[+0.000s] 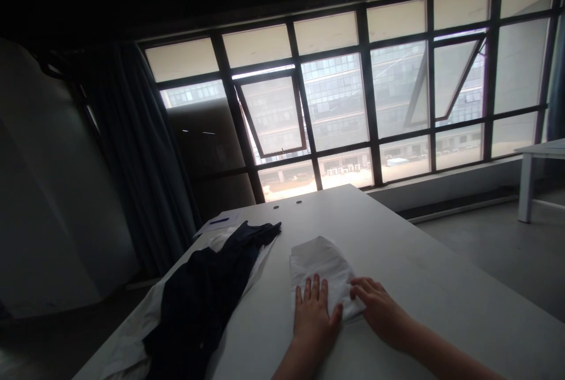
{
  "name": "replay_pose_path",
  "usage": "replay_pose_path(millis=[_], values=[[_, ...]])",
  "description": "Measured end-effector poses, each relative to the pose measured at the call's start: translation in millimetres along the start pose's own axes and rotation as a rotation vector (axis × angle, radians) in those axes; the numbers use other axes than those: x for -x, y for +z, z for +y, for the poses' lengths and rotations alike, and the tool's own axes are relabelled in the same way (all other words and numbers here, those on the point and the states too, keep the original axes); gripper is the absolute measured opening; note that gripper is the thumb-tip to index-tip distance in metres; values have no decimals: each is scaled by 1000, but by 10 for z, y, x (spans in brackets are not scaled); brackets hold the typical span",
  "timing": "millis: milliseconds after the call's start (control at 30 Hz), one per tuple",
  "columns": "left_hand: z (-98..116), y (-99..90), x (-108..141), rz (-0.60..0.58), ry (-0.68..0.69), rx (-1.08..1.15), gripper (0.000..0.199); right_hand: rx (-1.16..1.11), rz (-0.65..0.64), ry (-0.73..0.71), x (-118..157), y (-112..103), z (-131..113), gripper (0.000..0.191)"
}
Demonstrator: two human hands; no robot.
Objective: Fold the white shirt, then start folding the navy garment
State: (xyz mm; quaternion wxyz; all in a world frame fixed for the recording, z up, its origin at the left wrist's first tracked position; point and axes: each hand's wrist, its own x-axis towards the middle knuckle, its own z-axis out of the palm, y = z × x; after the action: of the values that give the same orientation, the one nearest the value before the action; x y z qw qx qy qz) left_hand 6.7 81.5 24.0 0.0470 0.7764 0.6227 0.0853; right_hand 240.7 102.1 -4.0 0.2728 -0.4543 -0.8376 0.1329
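1. While daylight comes through the dark-framed windows (pixel 338 100), two of their panes stand tilted open; buildings show beyond the glass.
2. The white table (pixel 397 268) reaches from the lower part of the view toward those windows, carrying the cloth and the clothes.
3. A dark curtain (pixel 141 162) hangs at the left, beside the window frame.
4. The dark garment (pixel 207 292) lies rumpled along the left side of the table, with white fabric (pixel 136 333) showing beneath and beside it.
5. The folded white cloth (pixel 318 256) lies on the table, to the right of the dark garment and apart from it, its far edge uncovered and its near part under the hands.
6. The left hand (pixel 312 315) is open and palm down, fingers spread and pointing away, thumb out to the side; its fingers rest flat on the near part of the cloth.
7. The right hand (pixel 382 309) is partly curled, fingertips at the cloth's right edge; whether they are closed on a fold cannot be told.
8. A sheet of paper (pixel 207 227) lies past the garment, with a dark pen (pixel 219 220) on it.
9. Two small round fittings, a left one (pixel 276 207) and a right one (pixel 299 202), sit near the table's far end.
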Motion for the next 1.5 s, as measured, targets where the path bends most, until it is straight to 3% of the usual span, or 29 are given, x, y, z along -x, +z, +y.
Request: replay_pose_path(millis=[200, 433, 667, 767, 933, 1500], values=[[-13, -7, 9, 1, 20, 43, 76, -42, -46, -31, -16, 40, 14, 56], [-21, 19, 0, 15, 25, 52, 75, -164, -70, -51, -9, -94, -62, 51], [-14, -37, 31, 29, 60, 77, 72, 11, 51, -3, 9, -68, -52, 48], [-23, -62, 41, 42, 175, 82, 61, 98, 67, 54, -9, -26, -22, 47], [-29, -93, 45, -23, 412, 90, 49, 52, 7, 113, -18, -4, 44, 41], [-15, -129, 64, -28, 381, 103, 54, -45, -12, 22, -23, -55, 38, 32]])
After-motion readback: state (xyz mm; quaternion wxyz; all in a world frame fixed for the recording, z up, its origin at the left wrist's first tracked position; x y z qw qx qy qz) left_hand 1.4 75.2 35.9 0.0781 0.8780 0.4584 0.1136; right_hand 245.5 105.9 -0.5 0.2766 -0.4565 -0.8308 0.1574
